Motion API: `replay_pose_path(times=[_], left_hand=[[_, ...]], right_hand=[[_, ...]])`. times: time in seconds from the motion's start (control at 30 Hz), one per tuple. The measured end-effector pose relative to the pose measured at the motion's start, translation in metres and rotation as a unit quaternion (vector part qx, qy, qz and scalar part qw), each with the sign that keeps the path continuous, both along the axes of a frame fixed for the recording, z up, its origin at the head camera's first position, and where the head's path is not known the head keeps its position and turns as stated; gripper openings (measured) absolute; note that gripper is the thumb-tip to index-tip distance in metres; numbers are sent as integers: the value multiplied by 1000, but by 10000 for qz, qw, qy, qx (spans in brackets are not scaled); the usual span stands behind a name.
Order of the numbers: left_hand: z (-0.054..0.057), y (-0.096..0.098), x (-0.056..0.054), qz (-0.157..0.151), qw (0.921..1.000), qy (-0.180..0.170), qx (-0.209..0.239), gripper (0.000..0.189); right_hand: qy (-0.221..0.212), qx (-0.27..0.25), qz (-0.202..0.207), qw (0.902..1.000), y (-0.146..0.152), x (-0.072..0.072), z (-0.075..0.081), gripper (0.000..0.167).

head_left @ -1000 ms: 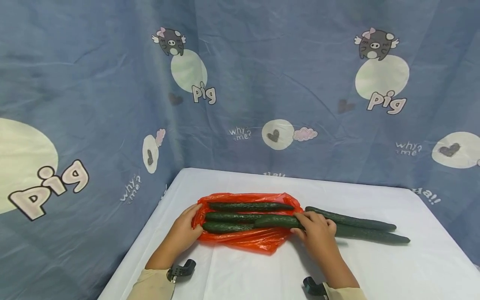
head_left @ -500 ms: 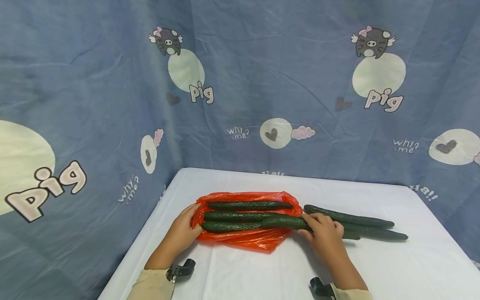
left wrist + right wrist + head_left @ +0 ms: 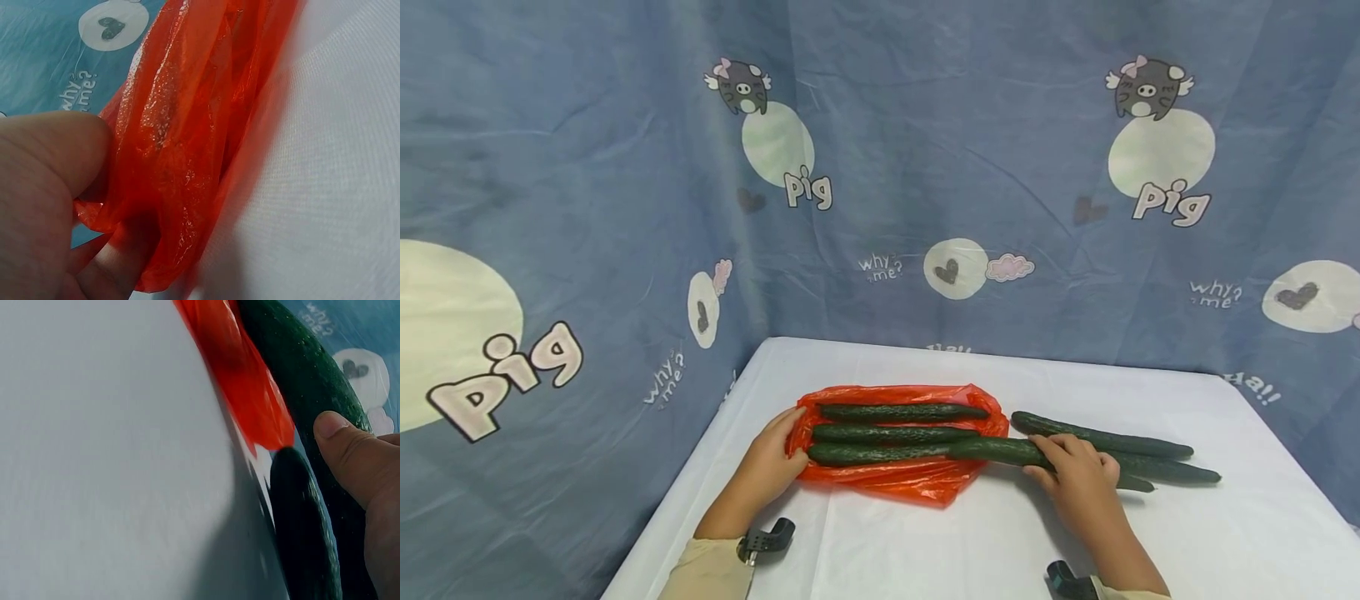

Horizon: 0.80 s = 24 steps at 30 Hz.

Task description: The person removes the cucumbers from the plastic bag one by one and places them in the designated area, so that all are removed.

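Head view: white table [image 3: 925, 550], blue cartoon-print curtain [image 3: 587, 208] close behind & on the left. Red plastic bag [image 3: 895, 479] lies flat, left of centre. On it 3 cucumbers, stacked far to near, all w/ long axis left-right: far one [image 3: 902, 412], mid one [image 3: 895, 433], near one [image 3: 872, 453]. A 4th, the held cucumber [image 3: 1000, 451], overlaps the near one's right end & points right, off the bag's edge, its right tip poking out past the hand. 2 more cucumbers on bare table to the right, long axis left-right, slightly slanted toward near-right: far-right one [image 3: 1105, 437] and the one behind the hand [image 3: 1172, 471]. Total 6 cucumbers, 1 bag. Left hand [image 3: 771, 458] rests at the bag's left end, fingers curled over its edge. Right hand [image 3: 1075, 479] grips the held cucumber from above, partly hiding the cucumber behind it.

Left wrist view: thumb & fingers [image 3: 50, 162] pinch crumpled bag plastic [image 3: 187, 137]; table cloth on the right.

Right wrist view: thumb [image 3: 350, 456] presses the held cucumber [image 3: 300, 369]; bag edge [image 3: 244, 381] beside it; another cucumber [image 3: 306, 531] just nearer.
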<state>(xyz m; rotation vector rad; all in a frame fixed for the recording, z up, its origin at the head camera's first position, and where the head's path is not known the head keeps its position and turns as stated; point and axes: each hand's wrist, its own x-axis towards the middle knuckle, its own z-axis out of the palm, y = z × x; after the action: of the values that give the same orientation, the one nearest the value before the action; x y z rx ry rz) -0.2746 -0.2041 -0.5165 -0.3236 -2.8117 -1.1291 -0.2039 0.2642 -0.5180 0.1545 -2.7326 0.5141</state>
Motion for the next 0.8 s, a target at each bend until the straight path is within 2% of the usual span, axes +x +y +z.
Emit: replay_pose_path(times=[0.8], left_hand=[[-3, -1, -2, -58, 9999, 73, -70, 74]], right_hand=[[-272, 97, -237, 9993, 52, 14, -9, 53]])
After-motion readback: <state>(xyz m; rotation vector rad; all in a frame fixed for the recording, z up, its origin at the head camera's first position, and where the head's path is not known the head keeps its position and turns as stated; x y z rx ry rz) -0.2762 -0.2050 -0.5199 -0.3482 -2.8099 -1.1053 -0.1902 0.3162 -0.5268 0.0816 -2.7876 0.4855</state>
